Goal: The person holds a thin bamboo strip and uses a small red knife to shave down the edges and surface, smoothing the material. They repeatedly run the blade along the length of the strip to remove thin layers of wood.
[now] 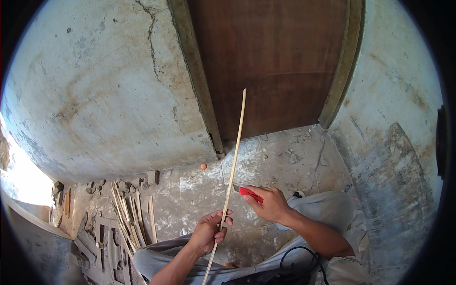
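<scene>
A long, thin, pale strip of wood or bamboo [236, 153] runs upward from my lap, its far tip in front of the brown door. My left hand [210, 231] is closed around its lower part, thumb and fingers wrapped about it. In my right hand [268, 203] is a red utility knife [251, 194], gripped by the handle. Its short blade sticks out toward the strip, just above my left hand. Whether the blade touches the strip I cannot tell.
More pale strips [128, 216] lie in a bundle on the floor at my left, beside grey broken pieces [102, 247]. Rubble [137, 183] lines the cracked wall [118, 95]. A small orange ball-like object [204, 166] lies ahead, before the brown door [275, 66]. A black cord [308, 251] crosses my lap.
</scene>
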Demonstrator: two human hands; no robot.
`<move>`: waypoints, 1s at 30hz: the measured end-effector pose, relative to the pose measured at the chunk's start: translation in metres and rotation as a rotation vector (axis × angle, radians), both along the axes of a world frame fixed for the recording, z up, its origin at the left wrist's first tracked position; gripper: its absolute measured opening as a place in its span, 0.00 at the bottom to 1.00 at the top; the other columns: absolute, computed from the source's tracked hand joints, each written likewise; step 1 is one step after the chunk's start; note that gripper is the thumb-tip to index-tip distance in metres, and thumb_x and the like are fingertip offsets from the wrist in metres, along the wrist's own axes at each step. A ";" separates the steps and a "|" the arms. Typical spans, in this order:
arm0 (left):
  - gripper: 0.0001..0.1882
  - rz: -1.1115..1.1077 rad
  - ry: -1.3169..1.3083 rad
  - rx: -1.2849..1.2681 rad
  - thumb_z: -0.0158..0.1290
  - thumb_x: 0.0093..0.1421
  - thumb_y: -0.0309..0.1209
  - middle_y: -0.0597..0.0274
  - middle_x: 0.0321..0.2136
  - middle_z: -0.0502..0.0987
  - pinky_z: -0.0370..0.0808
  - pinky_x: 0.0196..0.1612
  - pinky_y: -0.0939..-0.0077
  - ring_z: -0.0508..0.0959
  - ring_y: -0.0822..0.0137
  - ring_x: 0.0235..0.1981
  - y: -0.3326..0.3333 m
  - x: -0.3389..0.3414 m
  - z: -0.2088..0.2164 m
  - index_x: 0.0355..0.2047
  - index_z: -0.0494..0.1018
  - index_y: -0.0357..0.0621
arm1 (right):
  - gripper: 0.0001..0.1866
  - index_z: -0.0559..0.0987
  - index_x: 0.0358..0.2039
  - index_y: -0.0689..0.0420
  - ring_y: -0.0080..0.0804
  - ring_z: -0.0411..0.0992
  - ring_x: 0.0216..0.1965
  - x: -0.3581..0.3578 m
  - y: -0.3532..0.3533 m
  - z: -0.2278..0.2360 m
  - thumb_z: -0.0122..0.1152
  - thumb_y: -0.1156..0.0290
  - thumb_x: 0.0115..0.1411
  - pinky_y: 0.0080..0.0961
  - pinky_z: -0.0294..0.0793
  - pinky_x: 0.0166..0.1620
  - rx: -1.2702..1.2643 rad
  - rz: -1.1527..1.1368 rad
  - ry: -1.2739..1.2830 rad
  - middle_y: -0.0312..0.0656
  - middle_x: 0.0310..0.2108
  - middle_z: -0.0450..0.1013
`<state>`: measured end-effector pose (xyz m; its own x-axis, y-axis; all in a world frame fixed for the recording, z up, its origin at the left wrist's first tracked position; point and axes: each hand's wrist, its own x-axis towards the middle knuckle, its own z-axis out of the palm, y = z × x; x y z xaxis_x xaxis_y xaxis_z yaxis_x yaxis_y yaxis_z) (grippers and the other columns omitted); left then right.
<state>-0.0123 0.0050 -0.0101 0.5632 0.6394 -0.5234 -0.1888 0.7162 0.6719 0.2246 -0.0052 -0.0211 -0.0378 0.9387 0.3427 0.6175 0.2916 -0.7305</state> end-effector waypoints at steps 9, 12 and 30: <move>0.15 -0.027 0.083 0.034 0.37 0.73 0.31 0.63 0.30 0.74 0.53 0.14 0.84 0.55 0.80 0.13 -0.003 0.010 0.000 0.50 0.70 0.38 | 0.20 0.81 0.46 0.60 0.48 0.79 0.31 -0.002 -0.004 0.001 0.61 0.57 0.62 0.35 0.78 0.33 0.006 0.022 -0.061 0.51 0.33 0.80; 0.16 -0.025 0.125 0.053 0.37 0.73 0.32 0.64 0.28 0.74 0.52 0.13 0.85 0.55 0.80 0.12 -0.004 0.012 0.001 0.51 0.70 0.37 | 0.19 0.81 0.45 0.61 0.48 0.79 0.31 -0.001 -0.004 0.000 0.63 0.58 0.61 0.34 0.78 0.34 -0.009 0.020 -0.045 0.52 0.32 0.79; 0.19 -0.053 -0.059 -0.058 0.36 0.73 0.34 0.65 0.22 0.66 0.54 0.12 0.85 0.56 0.80 0.11 -0.002 0.007 0.000 0.54 0.67 0.31 | 0.21 0.80 0.47 0.59 0.47 0.80 0.32 0.002 -0.002 -0.007 0.60 0.56 0.63 0.35 0.78 0.34 0.013 0.042 -0.041 0.50 0.35 0.80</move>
